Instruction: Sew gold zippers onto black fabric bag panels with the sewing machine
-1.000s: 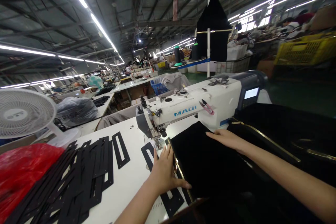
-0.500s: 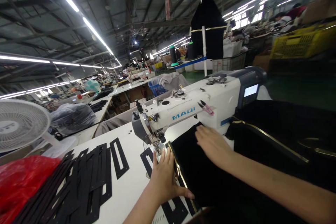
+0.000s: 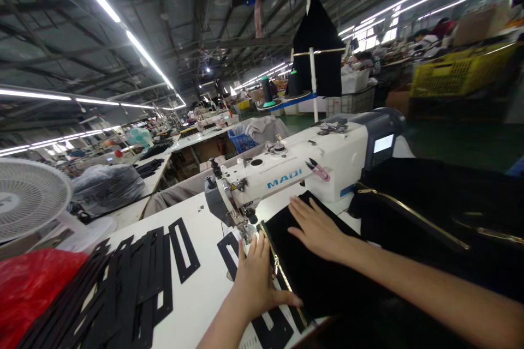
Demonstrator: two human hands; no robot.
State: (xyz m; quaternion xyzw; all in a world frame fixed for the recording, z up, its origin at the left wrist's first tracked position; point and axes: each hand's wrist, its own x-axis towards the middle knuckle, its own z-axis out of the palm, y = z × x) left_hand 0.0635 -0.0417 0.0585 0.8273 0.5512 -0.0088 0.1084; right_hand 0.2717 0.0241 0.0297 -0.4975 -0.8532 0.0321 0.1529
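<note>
A white sewing machine [image 3: 282, 174] stands on the white table, its needle area just beyond my left fingertips. Under my hands lies black fabric [image 3: 282, 223] with a gold zipper [image 3: 282, 272] along its left edge. My left hand [image 3: 256, 281] rests with fingers stretched beside the presser foot and thumb across the zipper. Flat on the black fabric, my right hand [image 3: 317, 229] has its fingers spread, to the right of the needle. A black frame-shaped piece [image 3: 228, 251] lies partly under my left hand, and another [image 3: 272, 330] shows below it.
Several black frame-shaped pieces [image 3: 135, 278] are heaped left, beside a red plastic bag [image 3: 36, 289] and a white fan [image 3: 28, 202]. Pink-handled thread snips [image 3: 318, 170] sit on the machine's side. More black fabric with gold zippers [image 3: 413, 210] lies right.
My right hand has shifted left across the black fabric and spread its fingers. My left hand stays nearly in place by the presser foot. The view has turned slightly.
</note>
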